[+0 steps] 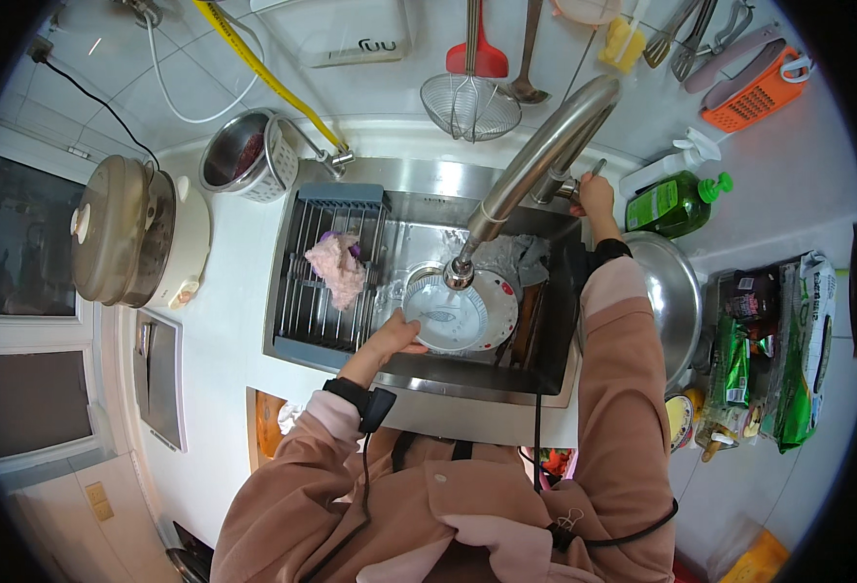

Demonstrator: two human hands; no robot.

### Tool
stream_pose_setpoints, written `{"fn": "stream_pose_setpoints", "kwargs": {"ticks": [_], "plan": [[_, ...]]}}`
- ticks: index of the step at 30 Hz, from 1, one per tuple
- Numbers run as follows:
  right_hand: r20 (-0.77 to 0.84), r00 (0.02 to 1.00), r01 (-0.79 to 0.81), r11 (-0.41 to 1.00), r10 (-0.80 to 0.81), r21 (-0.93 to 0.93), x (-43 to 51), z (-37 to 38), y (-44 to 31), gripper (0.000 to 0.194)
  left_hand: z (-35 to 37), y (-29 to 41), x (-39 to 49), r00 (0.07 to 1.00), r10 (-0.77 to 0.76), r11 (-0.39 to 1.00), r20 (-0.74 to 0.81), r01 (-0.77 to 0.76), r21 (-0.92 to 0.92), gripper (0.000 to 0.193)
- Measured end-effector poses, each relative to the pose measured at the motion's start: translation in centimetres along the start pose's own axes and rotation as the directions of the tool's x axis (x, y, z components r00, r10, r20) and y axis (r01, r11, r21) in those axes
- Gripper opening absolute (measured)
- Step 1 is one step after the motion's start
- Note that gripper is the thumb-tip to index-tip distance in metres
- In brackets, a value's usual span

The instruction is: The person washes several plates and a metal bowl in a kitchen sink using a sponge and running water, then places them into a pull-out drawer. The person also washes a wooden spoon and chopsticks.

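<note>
My left hand (393,338) grips the near left rim of a white bowl (439,321) with a fish drawn on its inside. The bowl sits directly below the spout of a steel faucet (527,164) and overlaps a white plate with red spots (503,313) in the sink. Whether water is flowing is hard to see. At the faucet's right side, my right hand (595,197) is closed around the lever (600,166), whose tip sticks out above the fingers. A grey cloth (530,259) lies in the basin behind the plate.
Left in the steel sink (428,388), a drying rack (319,328) bears a pink cloth (338,271). A steel basin (665,306) and green soap bottle (665,205) stand right, an electric pot (137,233) left. A strainer (471,109) hangs behind. A cable (538,423) crosses the sink's front edge.
</note>
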State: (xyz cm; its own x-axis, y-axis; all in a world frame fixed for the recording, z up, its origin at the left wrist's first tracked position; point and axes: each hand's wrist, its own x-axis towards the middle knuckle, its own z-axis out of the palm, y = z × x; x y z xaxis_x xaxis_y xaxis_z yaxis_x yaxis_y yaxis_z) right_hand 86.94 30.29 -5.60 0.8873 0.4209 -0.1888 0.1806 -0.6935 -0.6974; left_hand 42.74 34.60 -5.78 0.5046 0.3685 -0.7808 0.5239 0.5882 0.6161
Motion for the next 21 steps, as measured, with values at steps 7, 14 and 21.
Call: {"fn": "stream_pose_setpoints", "kwargs": {"ticks": [7,14,21], "plan": [[0.043,0.994,-0.097,0.995,0.096,0.014,-3.8,-1.4,-3.4,0.043,-0.2,0.2,-0.4,0.999,0.042,0.998,0.033,-0.043,0.047,0.044],[0.613,0.656,0.669,0.715,-0.441,-0.202,-18.7,3.7,-2.8,0.049,-0.3,1.2,-0.8,0.990,0.140,0.973,-0.001,-0.137,0.184,0.040],[0.627,0.452,0.766,0.636,-0.635,0.093,-24.1,12.6,-4.1,0.040,0.8,2.9,-1.9,0.993,0.116,0.939,0.026,-0.118,0.322,0.039]]}}
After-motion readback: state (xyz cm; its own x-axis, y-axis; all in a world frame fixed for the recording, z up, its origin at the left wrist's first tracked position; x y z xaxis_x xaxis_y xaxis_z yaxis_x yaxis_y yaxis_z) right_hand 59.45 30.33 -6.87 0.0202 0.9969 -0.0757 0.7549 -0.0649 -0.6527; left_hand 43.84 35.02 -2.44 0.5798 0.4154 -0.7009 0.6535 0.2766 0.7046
